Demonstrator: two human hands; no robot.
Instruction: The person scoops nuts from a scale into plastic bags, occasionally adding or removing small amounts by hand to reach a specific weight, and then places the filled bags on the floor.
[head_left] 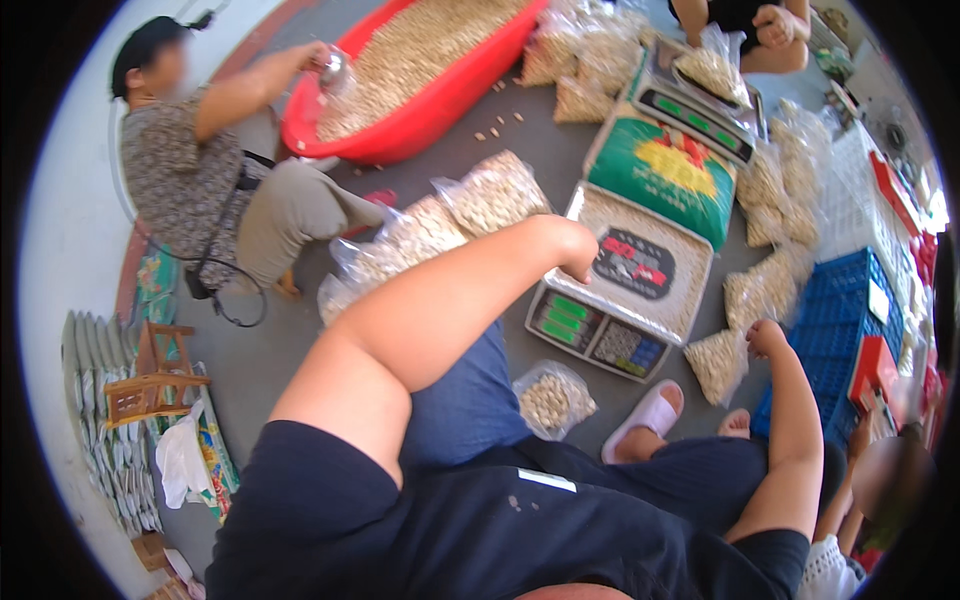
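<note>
I see the right hand (765,340) curled at the plastic bag (712,367) toward half past three, the left hand (577,250) over the scale (675,315) at two, finger grip unclear on both, and that bag looks soft, slippery, fairly weighty, best cupped underneath.

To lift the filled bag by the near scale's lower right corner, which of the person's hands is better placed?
Probably the right hand: it is at this bag's upper edge, while the left hand is at the opposite side of the near scale.
</note>
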